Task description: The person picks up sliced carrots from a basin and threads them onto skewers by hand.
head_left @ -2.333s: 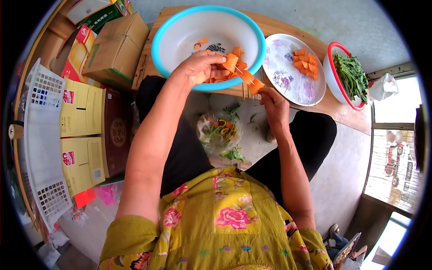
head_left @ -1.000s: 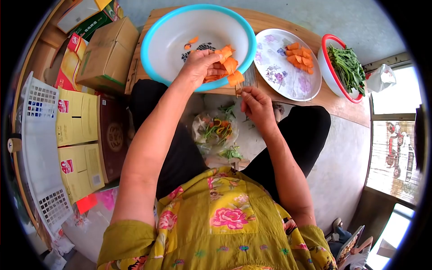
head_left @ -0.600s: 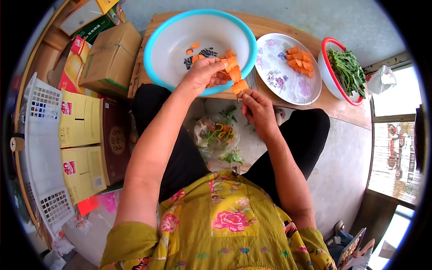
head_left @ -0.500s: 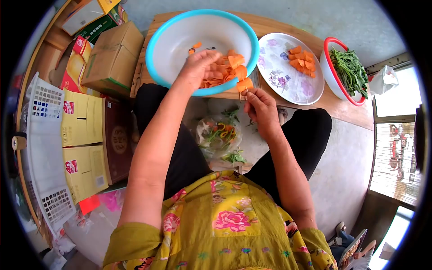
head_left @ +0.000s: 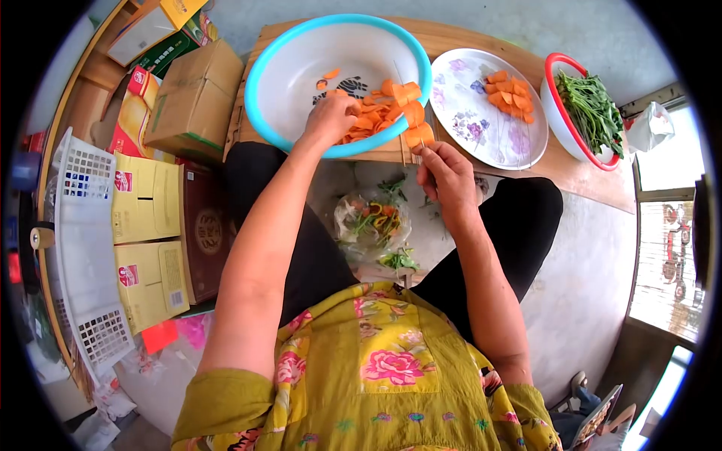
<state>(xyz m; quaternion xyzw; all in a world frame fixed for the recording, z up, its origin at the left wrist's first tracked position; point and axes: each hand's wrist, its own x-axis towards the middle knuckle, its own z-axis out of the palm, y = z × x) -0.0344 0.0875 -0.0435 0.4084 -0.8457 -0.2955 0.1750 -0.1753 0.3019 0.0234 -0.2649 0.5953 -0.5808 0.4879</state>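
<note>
My right hand pinches the lower end of a thin skewer near the front rim of the basin. Folded orange carrot slices are threaded along this skewer, which slants up over the basin's right side. Inside the white basin with a turquoise rim, my left hand reaches down to a pile of loose carrot slices. Its fingers are bent together at the slices, and whatever lies between the fingertips is hidden. More threaded carrot slices rest on a flowered white plate to the right.
A red-rimmed bowl of leafy greens stands at the right of the wooden table. Below, between my knees, sits a clear bag of vegetable scraps. Cardboard boxes and a white plastic basket line the left side.
My left hand has lowered into the carrot slices, its fingers now bent downward. My right hand has shifted slightly right, and the loaded skewer shows more plainly over the basin.
</note>
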